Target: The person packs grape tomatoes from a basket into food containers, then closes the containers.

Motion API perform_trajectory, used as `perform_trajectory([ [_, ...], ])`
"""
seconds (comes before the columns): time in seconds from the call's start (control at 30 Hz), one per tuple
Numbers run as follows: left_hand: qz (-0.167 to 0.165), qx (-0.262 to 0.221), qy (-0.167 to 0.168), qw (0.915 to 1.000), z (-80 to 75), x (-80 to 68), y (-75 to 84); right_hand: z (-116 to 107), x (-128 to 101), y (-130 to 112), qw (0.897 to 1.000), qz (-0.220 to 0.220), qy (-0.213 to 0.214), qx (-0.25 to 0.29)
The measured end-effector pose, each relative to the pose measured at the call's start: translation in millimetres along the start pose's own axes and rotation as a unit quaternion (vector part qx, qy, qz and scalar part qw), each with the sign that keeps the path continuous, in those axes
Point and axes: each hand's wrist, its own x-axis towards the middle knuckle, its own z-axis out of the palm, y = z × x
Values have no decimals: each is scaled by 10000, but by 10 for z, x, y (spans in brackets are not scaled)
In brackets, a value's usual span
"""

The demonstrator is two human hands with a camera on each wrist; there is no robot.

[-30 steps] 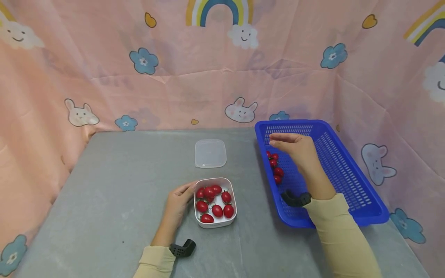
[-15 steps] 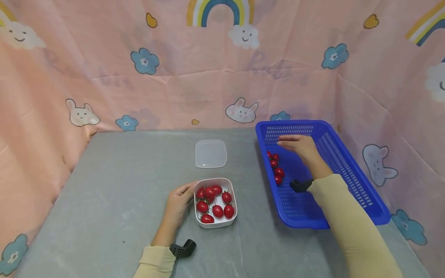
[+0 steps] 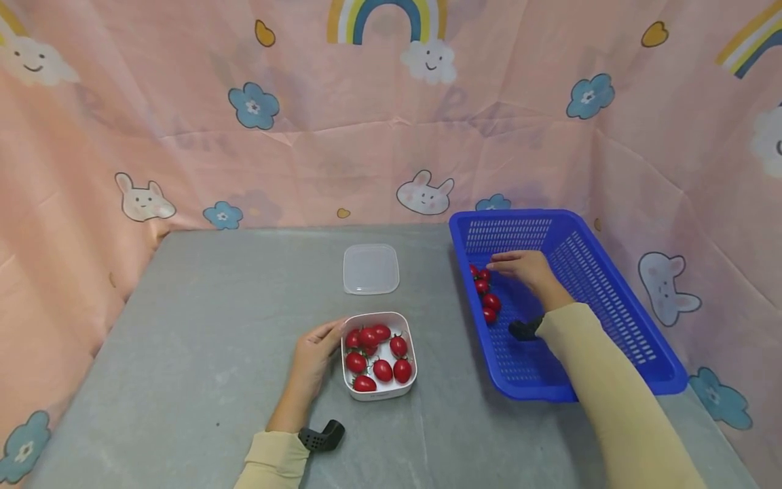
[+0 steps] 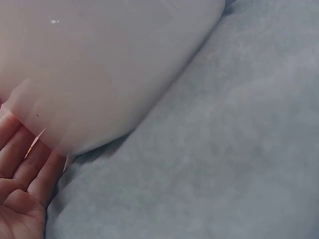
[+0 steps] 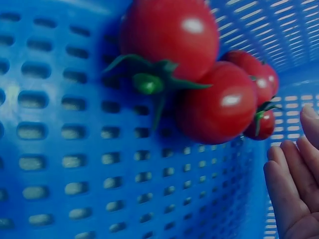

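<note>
1. Left hand (image 3: 314, 353) at the left side of a white box (image 3: 381, 394); fingers nearly straight, resting against its wall.
2. Box sits upright on the grey table (image 3: 183, 339), red tomatoes (image 3: 383, 370) inside, spread over its floor.
3. Right hand (image 3: 528, 270) inside the blue basket (image 3: 531, 392), near a row of stemmed tomatoes (image 3: 491, 302) along its left wall; fingers extended, thumb apart.
4. Clear lid (image 3: 370, 269) flat, beyond the box.
</note>
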Motion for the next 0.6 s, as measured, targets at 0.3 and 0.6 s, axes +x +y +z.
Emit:
perform_trajectory([
  [0.3,-72,-19,-11,10000,-9,13,-11,58,7,21,9999,-10,-129,16],
  [0.6,-63,-62,1,10000,-7,10,-7,92,12,54,9994,-324,-21,-139],
])
